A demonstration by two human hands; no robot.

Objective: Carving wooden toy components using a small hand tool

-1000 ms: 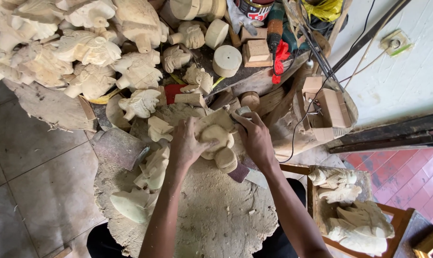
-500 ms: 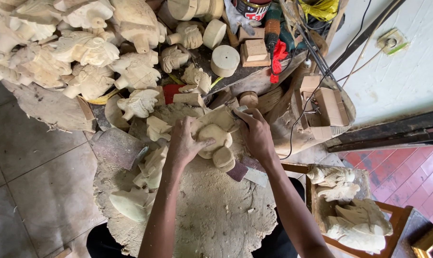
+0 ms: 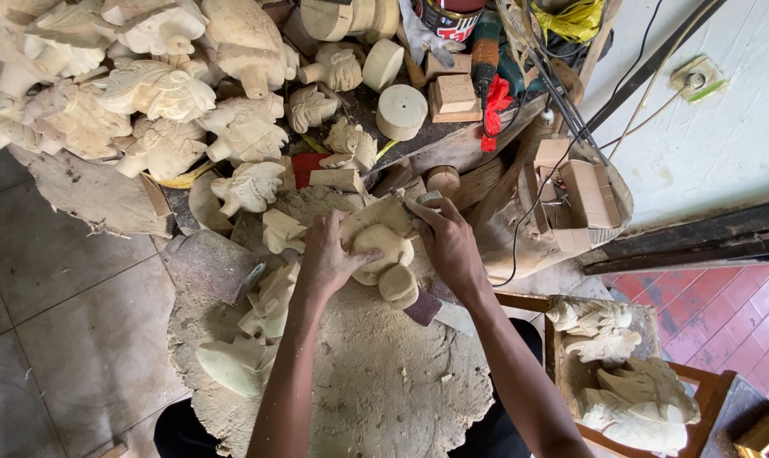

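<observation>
1 head cam, looking straight down (close, arm's length) at sawdust-covered work mat (image 3: 384, 399).

Mostly looking at pale cream: the wood carving (image 3: 383, 250) being gripped, plus the heap of carved figures (image 3: 160, 89), all the same unpainted blond wood. Sitting on a sawdust-tan stump top (image 3: 384, 382). Showing plain grey on the floor tiles (image 3: 54, 339), red ones (image 3: 728, 309) off to the side. Popping out: a bright red rag (image 3: 496, 102), yellow cloth (image 3: 575, 19), dull white wall (image 3: 724, 136), black cables (image 3: 647, 64).
</observation>
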